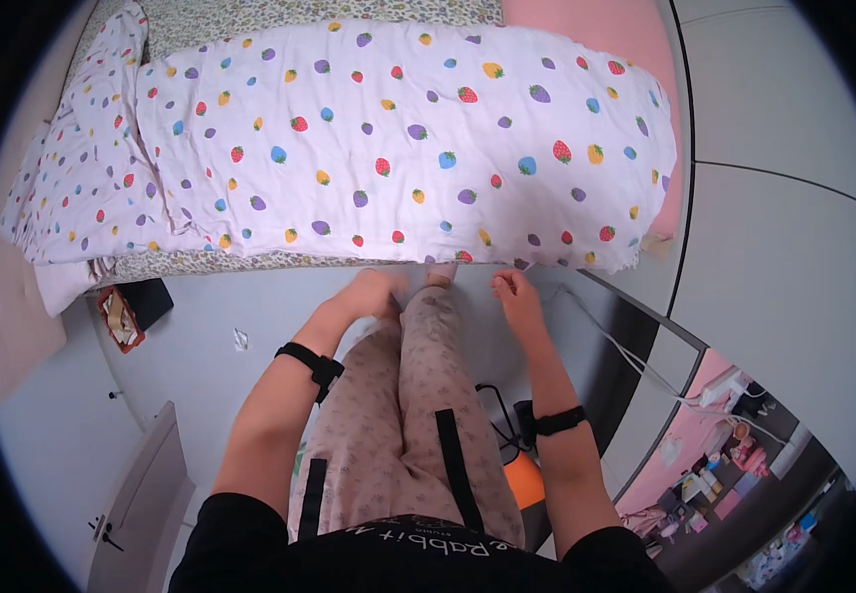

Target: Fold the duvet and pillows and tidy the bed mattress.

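Observation:
A white quilt with a coloured strawberry print lies spread over a bed, its near edge along the side of the mattress. My left hand is just below that edge, by my left knee; it is blurred, and whether it holds anything does not show. My right hand hangs just below the quilt's edge, right of my legs, with its fingers loosely curled and nothing seen in them. A floral-patterned sheet shows under the quilt. At the left end the quilt lies in folds.
A pink pillow or cloth lies at the upper right, beside pale cabinet doors. White cables run past a mirror at the lower right. An orange-rimmed bin or box and a door are at the left.

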`<state>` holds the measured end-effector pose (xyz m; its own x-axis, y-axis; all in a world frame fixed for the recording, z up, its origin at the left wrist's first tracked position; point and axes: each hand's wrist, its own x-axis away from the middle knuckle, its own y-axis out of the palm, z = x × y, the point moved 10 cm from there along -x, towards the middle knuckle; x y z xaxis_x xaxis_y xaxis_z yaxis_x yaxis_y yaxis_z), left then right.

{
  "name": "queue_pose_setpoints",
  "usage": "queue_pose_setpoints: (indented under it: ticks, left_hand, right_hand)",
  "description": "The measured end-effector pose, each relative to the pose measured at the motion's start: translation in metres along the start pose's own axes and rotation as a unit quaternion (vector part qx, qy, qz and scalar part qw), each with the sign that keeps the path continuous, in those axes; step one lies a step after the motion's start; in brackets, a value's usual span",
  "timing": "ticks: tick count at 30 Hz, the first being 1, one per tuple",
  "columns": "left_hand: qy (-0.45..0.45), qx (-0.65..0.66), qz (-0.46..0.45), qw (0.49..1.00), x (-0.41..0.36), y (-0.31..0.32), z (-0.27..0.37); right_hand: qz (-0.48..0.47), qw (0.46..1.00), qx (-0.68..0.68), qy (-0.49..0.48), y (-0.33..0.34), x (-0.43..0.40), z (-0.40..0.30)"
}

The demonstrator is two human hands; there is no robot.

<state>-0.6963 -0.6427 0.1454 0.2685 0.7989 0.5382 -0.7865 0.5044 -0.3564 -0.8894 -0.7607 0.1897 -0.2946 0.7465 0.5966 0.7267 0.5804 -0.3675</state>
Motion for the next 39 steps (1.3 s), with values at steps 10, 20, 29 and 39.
queue_pose_setpoints:
  ticks: [10,20,29,39]
  left_hand:
    - [-0.095,0.002,0.108,0.990,0.047,-0.007,-0.006]
    - [-0.145,-0.037,0.384,0.911,-0.005,-0.059,0.029]
    - [-0.192,0.865,0.315,0.339,-0.016,0.017,-0.058]
    - [0.086,0.767,0.534,0.345,0.087,-0.183,0.018]
  right_hand:
    - [0.058,0.869,-0.452,0.193,-0.044,-0.012,0.070]
    - [0.122,0.670,-0.723,0.112,-0.101,-0.051,0.077]
    - [0.089,0.727,-0.674,0.096,-0.147,-0.021,-0.019]
    - [-0.005,0.829,-0.531,-0.173,-0.216,-0.007,-0.280]
